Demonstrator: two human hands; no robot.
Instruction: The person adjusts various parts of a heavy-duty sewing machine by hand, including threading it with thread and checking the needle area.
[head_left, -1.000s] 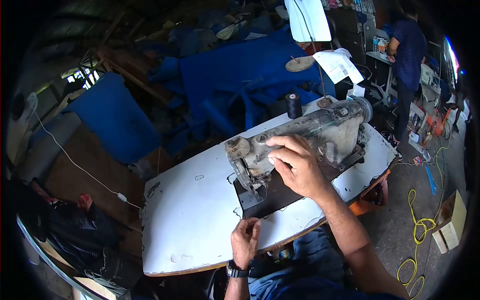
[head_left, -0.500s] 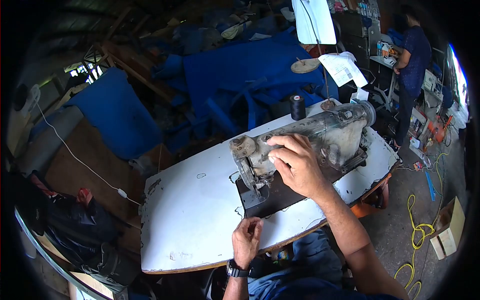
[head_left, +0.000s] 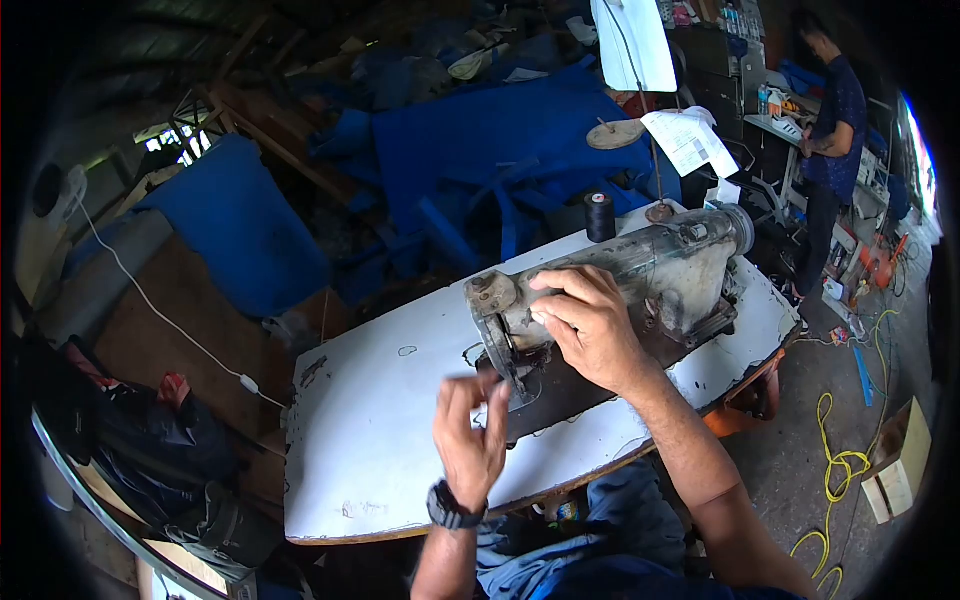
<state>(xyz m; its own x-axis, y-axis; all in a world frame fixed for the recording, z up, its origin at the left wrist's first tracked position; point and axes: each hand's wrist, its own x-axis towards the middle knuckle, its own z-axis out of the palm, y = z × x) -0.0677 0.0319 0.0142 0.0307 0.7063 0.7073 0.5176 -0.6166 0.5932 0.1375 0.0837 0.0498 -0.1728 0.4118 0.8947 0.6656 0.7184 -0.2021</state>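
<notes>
An old, worn sewing machine [head_left: 640, 260] stands on a white table. My right hand [head_left: 595, 335] is at the front of its arm, fingers bent and tips close to the thumb against the machine's side; anything between them is too small to make out. Just left of the needle area [head_left: 515, 375], my left hand [head_left: 468, 430] is raised with curled fingers and thumb drawn in. Its fingertips are slightly blurred, and what they hold, if anything, does not show. A spool of black thread [head_left: 599, 218] stands behind the machine.
The white tabletop [head_left: 370, 430] has chipped edges. Blue cloth [head_left: 470, 140] is heaped behind it, and papers [head_left: 690, 140] hang by the thread stand. At the right, another person [head_left: 835, 130] stands by a workbench. A yellow cord [head_left: 830, 465] and wooden box [head_left: 898, 460] lie on the floor.
My left hand has risen from the table's front edge, up and left toward the needle area. My right hand stays nearly in place at the machine's arm.
</notes>
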